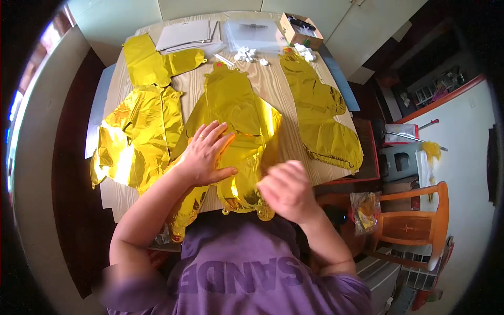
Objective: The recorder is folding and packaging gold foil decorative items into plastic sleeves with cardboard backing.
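A flat, uninflated gold foil balloon (233,97) lies in front of me, its lower end reaching the table's near edge. My left hand (206,157) rests on it with fingers stretched out and palm down. At the balloon's lower right edge is my right hand (287,190), its fingers curled but smeared by motion. Whether those fingers grip the foil cannot be made out. To the left lies a wrinkled gold foil balloon (144,128), with a smoother gold foil piece (143,60) above it. Another flat gold foil balloon (317,105) is spread on the right.
Along the wooden table's (278,84) far side are grey flat sheets (185,35), clear plastic sheets (253,34), small white pieces (245,53) and an open cardboard box (302,32). A wooden chair (412,228) with a plastic bag (366,211) stands at the right.
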`<move>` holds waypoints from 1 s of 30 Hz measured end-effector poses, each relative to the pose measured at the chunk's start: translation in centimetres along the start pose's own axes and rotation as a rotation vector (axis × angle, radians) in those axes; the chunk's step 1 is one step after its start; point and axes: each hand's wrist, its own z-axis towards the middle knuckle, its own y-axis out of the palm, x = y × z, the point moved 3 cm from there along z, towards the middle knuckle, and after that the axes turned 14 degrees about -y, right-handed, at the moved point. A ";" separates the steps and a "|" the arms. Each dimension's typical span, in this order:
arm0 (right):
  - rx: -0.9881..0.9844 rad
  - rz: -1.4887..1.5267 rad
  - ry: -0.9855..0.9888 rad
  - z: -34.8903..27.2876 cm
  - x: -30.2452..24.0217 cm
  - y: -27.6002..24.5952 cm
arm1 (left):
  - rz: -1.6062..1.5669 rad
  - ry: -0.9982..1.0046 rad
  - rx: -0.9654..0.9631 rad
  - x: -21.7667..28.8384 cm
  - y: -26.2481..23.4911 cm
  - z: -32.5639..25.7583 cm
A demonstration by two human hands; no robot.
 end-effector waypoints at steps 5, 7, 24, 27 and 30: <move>-0.201 0.441 -0.110 0.5 -0.4 4.2 | 0.080 -0.003 -0.072 0.4 -0.3 0.0; -0.228 0.660 -0.020 0.7 1.1 3.3 | 0.093 -0.035 -0.087 0.3 -0.4 -0.3; -0.478 -0.025 0.122 -1.0 10.9 6.1 | 0.050 0.000 -0.031 0.0 -0.1 -0.2; -0.510 -0.036 0.108 -1.1 10.8 6.5 | -0.012 -0.010 -0.040 0.0 -0.3 -0.3; -0.510 -0.060 0.090 -1.5 10.9 7.0 | -0.021 -0.033 -0.034 0.1 -1.3 0.1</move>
